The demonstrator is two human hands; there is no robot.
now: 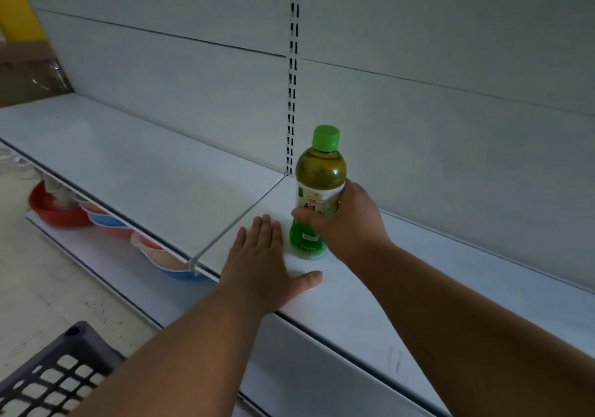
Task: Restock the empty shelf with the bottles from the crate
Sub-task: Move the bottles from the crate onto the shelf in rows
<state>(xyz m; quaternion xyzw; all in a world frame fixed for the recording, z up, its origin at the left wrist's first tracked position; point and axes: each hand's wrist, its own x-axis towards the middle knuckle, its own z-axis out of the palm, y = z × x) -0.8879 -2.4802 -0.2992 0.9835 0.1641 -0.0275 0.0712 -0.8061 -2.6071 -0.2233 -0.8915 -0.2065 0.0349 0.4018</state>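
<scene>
Evidently the right hand (346, 220) is setting down the first item: its grip wraps the labelled middle of the bottle (317, 197), which stands upright with its base on the white shelf (370, 307), just right of the seam between two shelf panels and near the slotted upright at the back. Holding it at the waist keeps the green cap up and the base flat. The left hand (267, 265) lies flat, fingers straight and released, on the shelf just beside the bottle (probably to steady the person's lean). A corner of the dark crate (64, 374) shows at lower left; its contents are out of sight.
</scene>
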